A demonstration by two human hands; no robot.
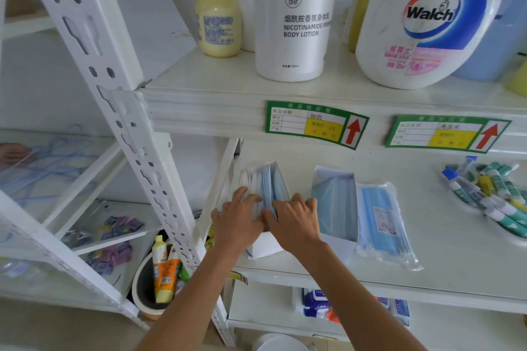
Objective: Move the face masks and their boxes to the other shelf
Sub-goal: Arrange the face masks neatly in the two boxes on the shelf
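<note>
An open white box [266, 246] of blue face masks [269, 184] stands at the left end of the middle shelf [445, 265]. My left hand [238, 221] and my right hand [295, 218] both press into the stack of masks at the box's near end, fingers curled around them. To the right stands a second open white box [335, 204] with blue masks inside. Beside that lies a clear plastic pack of blue masks [383, 224], flat on the shelf.
Lotion bottles [293, 20] and a Walch detergent jug [425, 23] stand on the shelf above. Several small tubes [490, 194] lie at the right. A slotted white upright [122, 122] separates a left rack holding blue hangers [48, 168]. A bucket of tubes [162, 273] sits below.
</note>
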